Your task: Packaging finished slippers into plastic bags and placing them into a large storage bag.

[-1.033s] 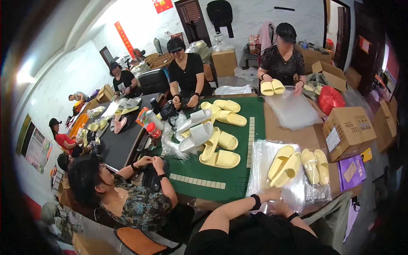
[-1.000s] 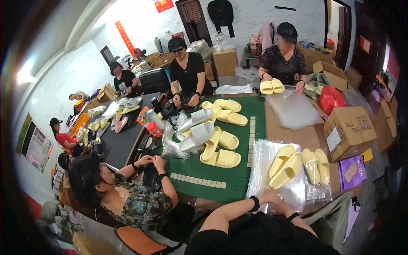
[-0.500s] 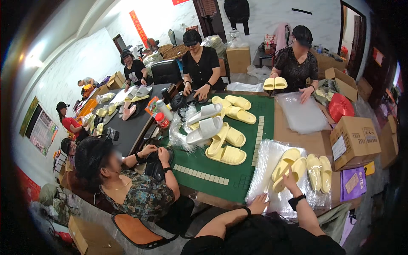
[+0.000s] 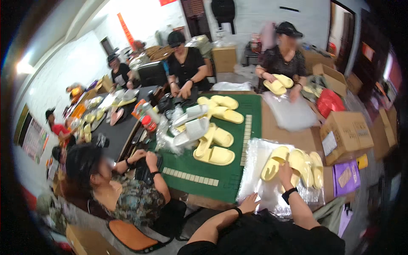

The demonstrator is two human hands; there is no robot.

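My right hand (image 4: 286,173) is closed at a yellow slipper (image 4: 297,159), partly covering it; its fingertips are hard to make out. Left of that hand lies another yellow slipper (image 4: 272,165). A further yellow slipper (image 4: 317,171) lies at the right of the group. All rest on a stack of clear plastic bags (image 4: 250,172). Holding nothing, my left hand (image 4: 250,203) lies with fingers stretched out on the near edge of the bags.
A green mat (image 4: 231,182) bears yellow slippers (image 4: 214,156), grey slippers (image 4: 191,131) and rows of tiles (image 4: 191,176). Cardboard box (image 4: 346,135) and purple package (image 4: 346,177) stand at right. A co-worker (image 4: 285,59) opposite holds yellow slippers; another (image 4: 131,187) sits at left.
The whole view has shifted slightly. My right hand and the slipper at it have moved a little right and away from me. The co-worker opposite now has a hand on the yellow slippers.
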